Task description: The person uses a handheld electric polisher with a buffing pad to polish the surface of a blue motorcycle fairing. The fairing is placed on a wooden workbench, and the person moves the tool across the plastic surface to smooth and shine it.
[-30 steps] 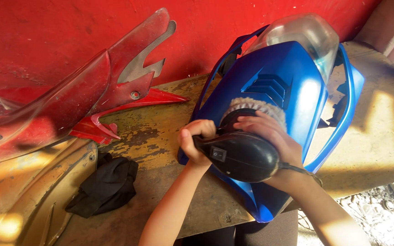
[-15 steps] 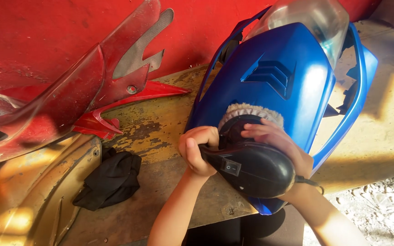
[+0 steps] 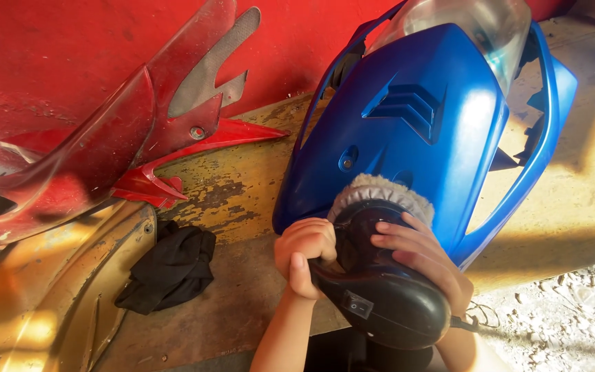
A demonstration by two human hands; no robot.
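Fingers of both hands, left hand (image 3: 304, 249) and right hand (image 3: 418, 256), are wrapped tight around the black rounded plastic polisher (image 3: 380, 293). Its fleecy pad (image 3: 380, 193) presses the glossy blue plastic fairing (image 3: 408, 131), whose long axis runs away beyond the fingertips.

warm sun patches | hard shadows | blue panel (image 3: 414, 138) glare | sharp focus

Worn wooden bench (image 3: 242, 200) carries blue fairing (image 3: 408, 131), red panels (image 3: 105, 158), black rag (image 3: 170, 269)

A black handheld polisher (image 3: 380, 289) with a fluffy wool pad (image 3: 380, 193) presses against the lower end of a glossy blue motorcycle fairing (image 3: 414, 131), which lies tilted on the worn wooden bench.
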